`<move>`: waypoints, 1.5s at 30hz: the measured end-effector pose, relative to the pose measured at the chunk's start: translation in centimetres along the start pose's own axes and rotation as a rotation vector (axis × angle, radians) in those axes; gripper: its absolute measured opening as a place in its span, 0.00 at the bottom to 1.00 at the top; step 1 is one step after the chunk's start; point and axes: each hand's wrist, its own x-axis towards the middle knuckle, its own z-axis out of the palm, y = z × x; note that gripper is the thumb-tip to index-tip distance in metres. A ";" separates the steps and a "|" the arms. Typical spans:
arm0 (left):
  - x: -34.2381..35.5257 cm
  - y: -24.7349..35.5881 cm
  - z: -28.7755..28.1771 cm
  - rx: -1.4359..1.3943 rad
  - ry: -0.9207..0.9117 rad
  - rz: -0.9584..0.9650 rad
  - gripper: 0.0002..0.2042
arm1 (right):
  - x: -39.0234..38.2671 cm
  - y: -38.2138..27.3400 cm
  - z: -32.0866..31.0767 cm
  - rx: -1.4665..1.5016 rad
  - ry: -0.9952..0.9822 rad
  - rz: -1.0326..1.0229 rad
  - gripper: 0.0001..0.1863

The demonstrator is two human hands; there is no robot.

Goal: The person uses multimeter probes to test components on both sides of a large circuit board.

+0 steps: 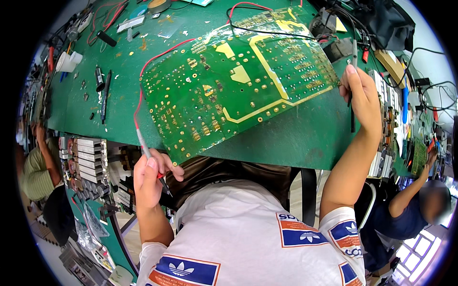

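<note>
A large green circuit board (214, 76) lies tilted on the green table in front of me, its solder side and gold-coloured traces facing up. My left hand (151, 174) is closed around a test probe (143, 143) with a red lead, its dark end pointing down towards my lap. The left fingertips are at the board's near left corner; whether they touch it I cannot tell. My right hand (365, 97) pinches a black test probe (352, 119) with a grey sleeve and dark lead, beside the board's right corner. Both probe ends point away from the board.
The red lead (162, 53) crosses the board's left edge. Black pens (106, 97) lie left of it, and a roll of tape (158, 5) sits at the far edge. Boards with metal heat sinks (89, 159) stand at left. Another person (410, 205) works at right.
</note>
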 end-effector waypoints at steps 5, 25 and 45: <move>0.1 0.1 0.2 -0.120 0.060 0.124 0.19 | 1.0 -0.4 0.5 0.246 0.004 -0.058 0.23; 4.0 3.9 -0.5 -0.404 -0.026 0.302 0.16 | 2.0 0.1 2.5 0.602 0.061 -0.433 0.24; 5.2 4.9 -1.1 -0.471 -0.075 0.312 0.17 | 2.2 0.6 1.4 1.294 -0.243 -0.443 0.23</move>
